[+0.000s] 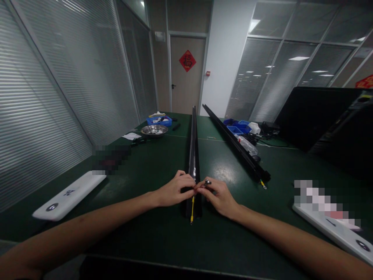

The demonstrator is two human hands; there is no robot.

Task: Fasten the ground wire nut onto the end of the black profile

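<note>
A long black channel-shaped rail [192, 147] runs away from me down the middle of the table. A yellow wire [192, 210] with a metal ring terminal sticks out at its near end. My left hand [176, 189] rests over the rail, thumb and fingers pinched together just above the wire. From the other side my right hand [220, 197] meets it with bent, closed fingers; the fingertips of both hands nearly touch. A small shiny metal piece [207, 182] shows at my right fingers, its kind unclear. What the fingertips pinch is hidden.
A second black rail [233, 140] lies slantwise at right, with a yellow-wired terminal [263, 184]. Blue bins [239, 126] and a plastic bottle [246, 144] stand beside it. At left are a metal bowl [154, 131], a blue basket [159, 121] and a white device [70, 196].
</note>
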